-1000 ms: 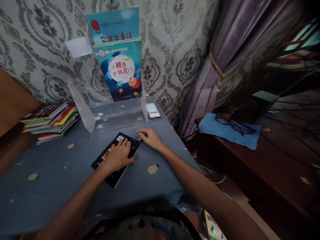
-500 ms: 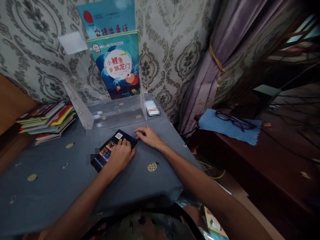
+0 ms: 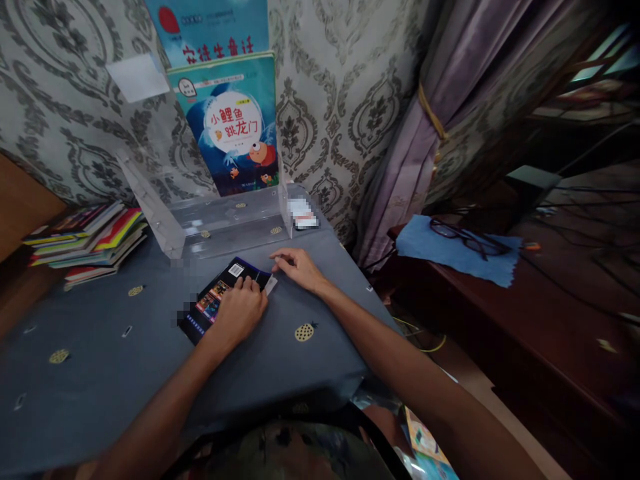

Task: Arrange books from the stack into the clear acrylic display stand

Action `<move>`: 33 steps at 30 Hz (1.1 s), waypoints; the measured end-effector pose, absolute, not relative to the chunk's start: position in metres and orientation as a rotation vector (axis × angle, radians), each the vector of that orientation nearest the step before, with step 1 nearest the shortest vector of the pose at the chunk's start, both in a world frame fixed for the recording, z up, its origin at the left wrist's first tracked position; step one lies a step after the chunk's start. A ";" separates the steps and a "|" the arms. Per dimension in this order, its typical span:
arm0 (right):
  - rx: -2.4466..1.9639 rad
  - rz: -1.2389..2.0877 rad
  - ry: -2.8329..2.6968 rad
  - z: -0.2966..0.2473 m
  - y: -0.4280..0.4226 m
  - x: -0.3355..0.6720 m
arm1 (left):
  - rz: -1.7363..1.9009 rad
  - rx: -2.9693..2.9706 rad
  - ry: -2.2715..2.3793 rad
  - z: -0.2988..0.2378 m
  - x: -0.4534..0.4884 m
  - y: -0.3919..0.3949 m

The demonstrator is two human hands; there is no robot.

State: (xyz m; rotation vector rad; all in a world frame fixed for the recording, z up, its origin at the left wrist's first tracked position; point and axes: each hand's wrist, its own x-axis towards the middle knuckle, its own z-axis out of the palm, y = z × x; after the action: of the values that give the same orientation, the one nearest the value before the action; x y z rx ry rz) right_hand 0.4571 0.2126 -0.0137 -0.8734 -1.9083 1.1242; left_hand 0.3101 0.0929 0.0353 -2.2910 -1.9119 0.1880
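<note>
1 dark book (image 3: pixel 216 300) lies flat on the table (image 3: pixel 100 360), about mid-width & nearer the far edge than the near one, just in front of 1 clear stand (image 3: pixel 230 223). L hand (image 3: pixel 241 310) rests palm-down on the book's right half, fingers bent & pressed together on the cover, not wrapped round anything. R hand (image 3: pixel 300 269) sits on the table at the book's far right corner, fingers held together, tips at that corner, where a white bit of page edge shows; can't tell if it pinches the corner or only touches it. Stand is at the far edge vs. the wall, w/ 2 upright books: a teal book (image 3: pixel 235 127) in front, a blue book (image 3: pixel 210 27) behind & higher, top cut off by the frame. 1 white note (image 3: pixel 137 77) is on the stand's upper left. 1 stack (image 3: pixel 85 237) of thin books lies at the far left corner; exact no. unclear. Past the table's right edge, a wooden bench (image 3: pixel 525 313) carries 1 blue cloth (image 3: pixel 430 250) w/ 1 pr. glasses (image 3: pixel 465 237) on it. 1 purple curtain (image 3: pixel 425 120) hangs tied back, between table & bench.
</note>
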 end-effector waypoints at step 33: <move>-0.788 0.965 -2.294 -0.001 0.202 0.461 | 0.033 -2.411 -1.981 0.031 0.229 0.045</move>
State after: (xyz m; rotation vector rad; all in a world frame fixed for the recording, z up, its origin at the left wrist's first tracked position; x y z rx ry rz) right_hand 0.4612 0.2020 -0.0008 -0.7881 -2.2938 0.9645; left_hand 0.2287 0.0455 0.0312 -2.4112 -1.9808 0.0334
